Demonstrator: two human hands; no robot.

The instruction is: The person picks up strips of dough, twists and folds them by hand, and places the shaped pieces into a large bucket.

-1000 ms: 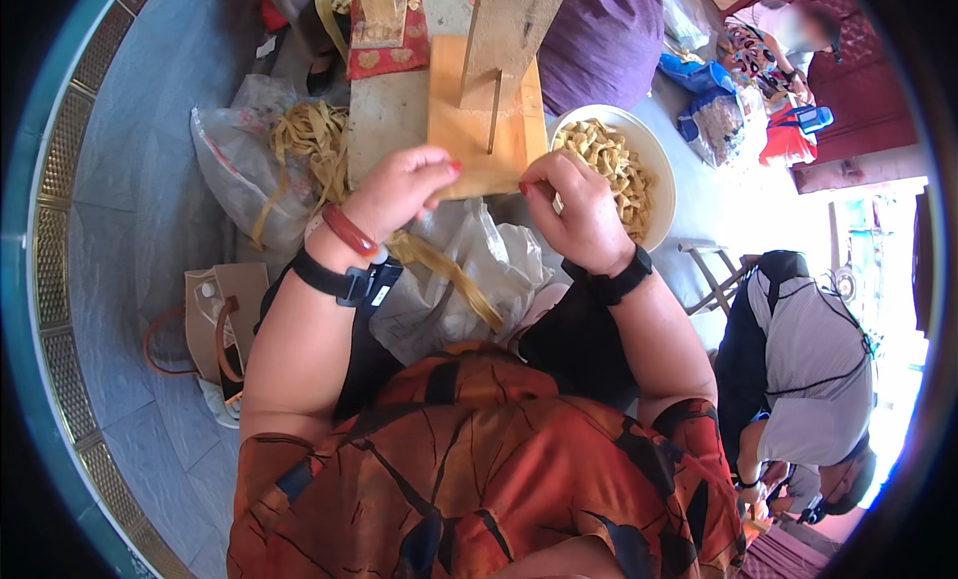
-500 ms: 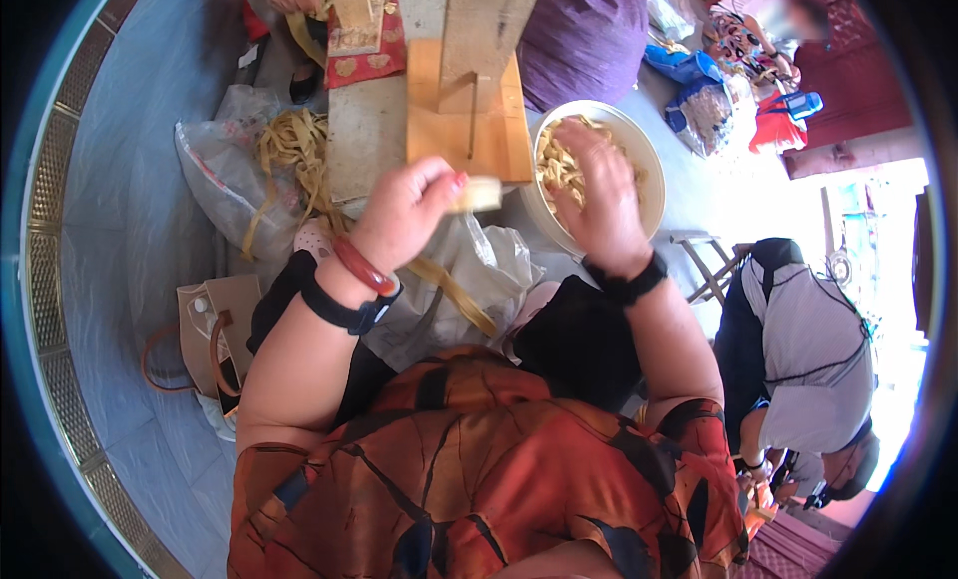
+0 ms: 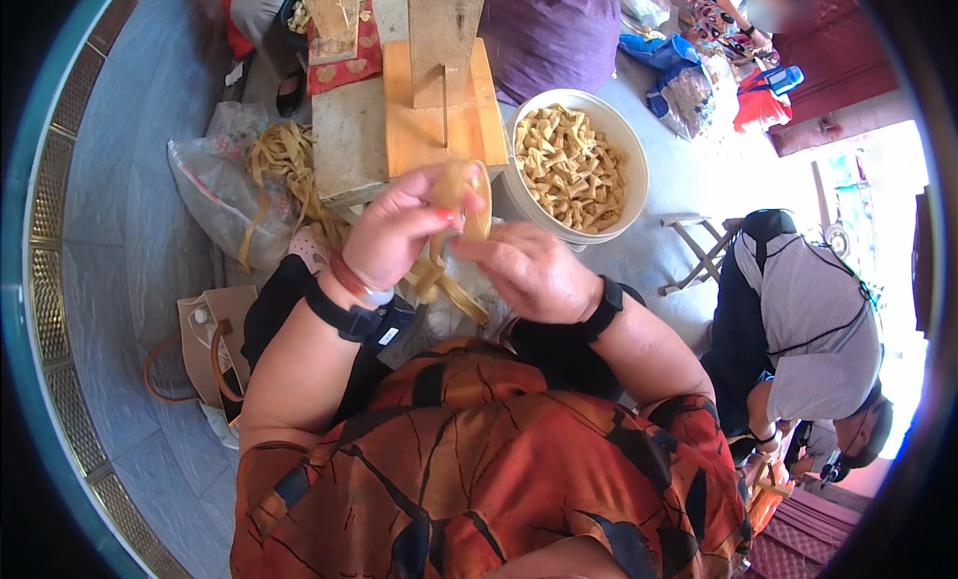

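Observation:
My left hand (image 3: 404,220) pinches a looped tan, flat strip (image 3: 464,190) in front of a wooden board (image 3: 429,150) with an upright wooden block (image 3: 444,30) and a thin rod on it. My right hand (image 3: 524,270) is closed on the lower part of the same strip, its fingertips partly hidden. A white bucket (image 3: 629,180) of small folded tan pieces (image 3: 569,165) stands just to the right. A tangled pile of similar strips (image 3: 274,160) lies on a plastic bag (image 3: 205,180) at the left. The board rests on a pale low bench (image 3: 344,140).
A tan handbag (image 3: 205,350) sits at lower left. A folding stool (image 3: 694,250) stands right of the bucket, beside a bent-over co-worker (image 3: 808,340). Another person (image 3: 728,5) is at upper right among bags. A purple cloth bulk (image 3: 549,40) is behind the bucket.
Half a second ago my right hand was open over the bucket; it has come down and left to grip the strip, which my left hand now holds more upright as a loop.

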